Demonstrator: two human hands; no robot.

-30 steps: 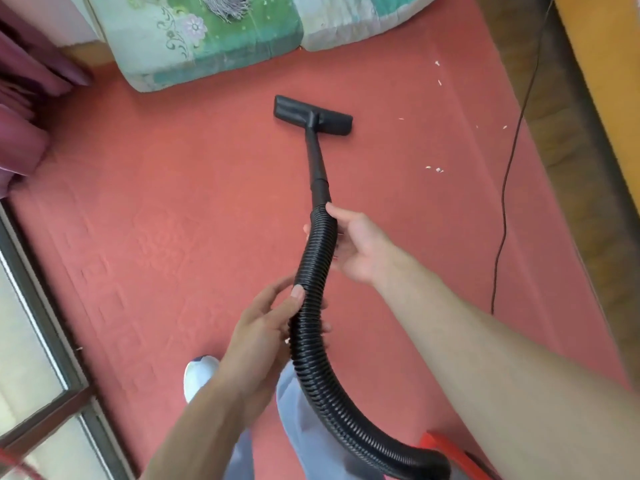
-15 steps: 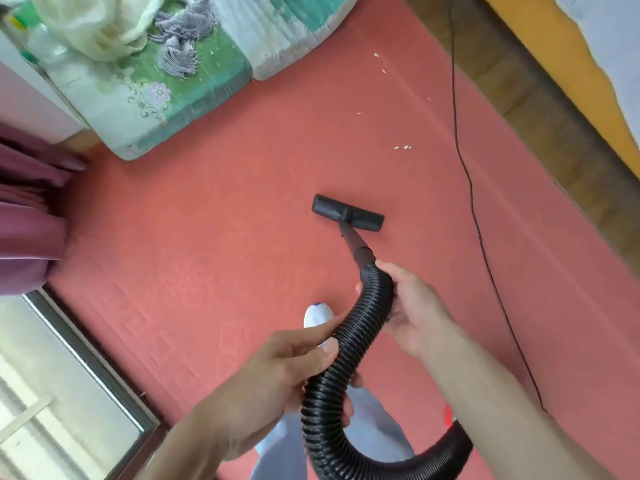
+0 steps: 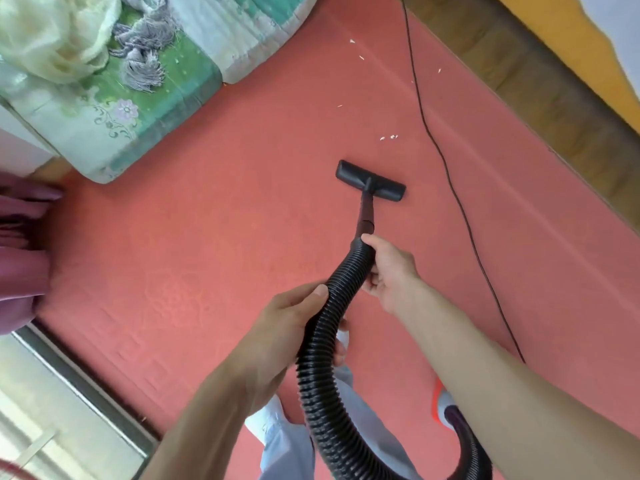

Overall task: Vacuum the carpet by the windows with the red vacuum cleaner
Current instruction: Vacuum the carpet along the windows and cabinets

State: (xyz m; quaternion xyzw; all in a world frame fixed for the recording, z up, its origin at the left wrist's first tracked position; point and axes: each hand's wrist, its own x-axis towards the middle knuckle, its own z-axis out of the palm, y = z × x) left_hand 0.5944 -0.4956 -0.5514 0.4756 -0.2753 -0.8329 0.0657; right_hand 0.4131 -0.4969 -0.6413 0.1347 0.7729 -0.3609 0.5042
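A black ribbed vacuum hose [image 3: 320,372] runs from the bottom right up to a short wand and a flat black floor nozzle [image 3: 370,180] resting on the red carpet [image 3: 194,258]. My right hand [image 3: 391,271] grips the hose's top end just below the wand. My left hand [image 3: 287,327] is wrapped round the hose lower down. Only a red and grey sliver of the vacuum cleaner body [image 3: 442,403] shows beside my right forearm. White crumbs [image 3: 388,137] lie on the carpet just beyond the nozzle.
A black power cord [image 3: 446,168] crosses the carpet on the right, near a wooden floor strip [image 3: 540,84]. A green patterned mattress [image 3: 145,81] lies at the top left, purple curtains [image 3: 20,258] at the left, and a window frame [image 3: 79,386] at the bottom left.
The nozzle has been pulled back from near the mattress and shifted right, toward the white crumbs. Both hands keep their grip on the hose; the view has swung left.
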